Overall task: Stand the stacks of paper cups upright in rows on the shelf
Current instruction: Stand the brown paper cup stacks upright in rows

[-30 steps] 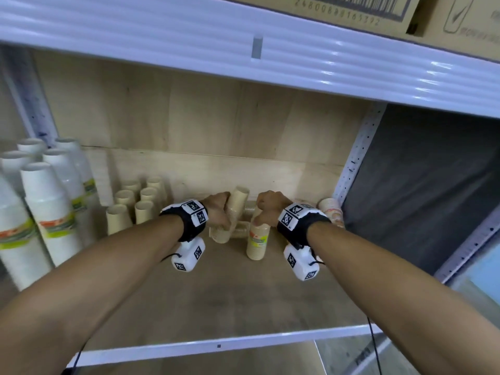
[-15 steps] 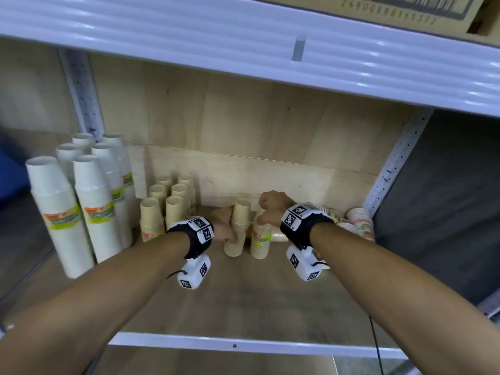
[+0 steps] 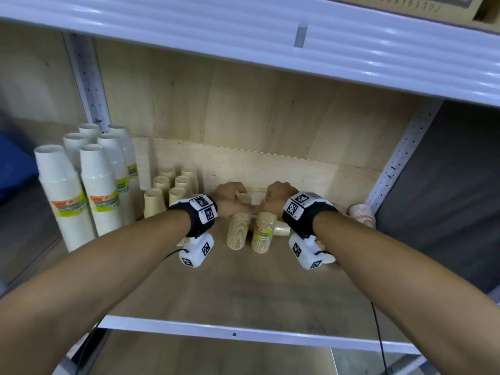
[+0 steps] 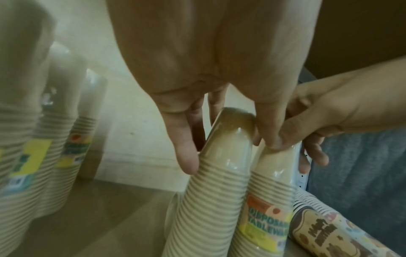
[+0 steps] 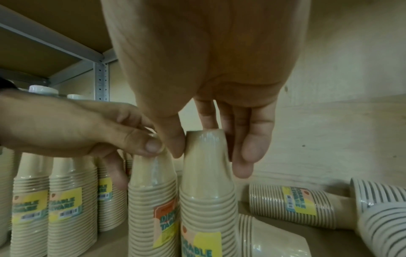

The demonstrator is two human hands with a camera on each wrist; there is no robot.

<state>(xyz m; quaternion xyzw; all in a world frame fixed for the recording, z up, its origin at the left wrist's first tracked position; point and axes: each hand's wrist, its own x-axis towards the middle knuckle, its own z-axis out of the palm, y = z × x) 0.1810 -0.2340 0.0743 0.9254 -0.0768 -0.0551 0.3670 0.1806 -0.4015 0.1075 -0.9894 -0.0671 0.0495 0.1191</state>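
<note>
The left hand (image 3: 230, 197) pinched the top of one tan stack (image 3: 238, 230) between thumb and fingers, and the right hand (image 3: 277, 197) pinched the top of the second tan stack (image 3: 263, 234) in the same way. Both stacks stood upright and touching each other near the middle of the shelf (image 3: 243, 290), to the right of the row of tan stacks (image 3: 169, 193) and the tall white stacks (image 3: 84, 190).

The grips were only at the narrow top end, so I think a stack could tip or bend in the middle if a hand pushed sideways, because the cups are only nested in a thin wrap. The two thumbs were pressed together in the left wrist view, so moving one stack could drag the other. The stacks lying on their sides (image 5: 292, 203) behind and to the right were close, and a careless elbow or wrist could roll them or knock the printed stack (image 4: 334, 233).

The wrist bands covered part of the lying stacks in the head view, so their number was not clear. The bases of the two held stacks were partly cut off in both wrist views, so I could not tell if they sat flat. The left wrist view was blurred on its left side
</note>
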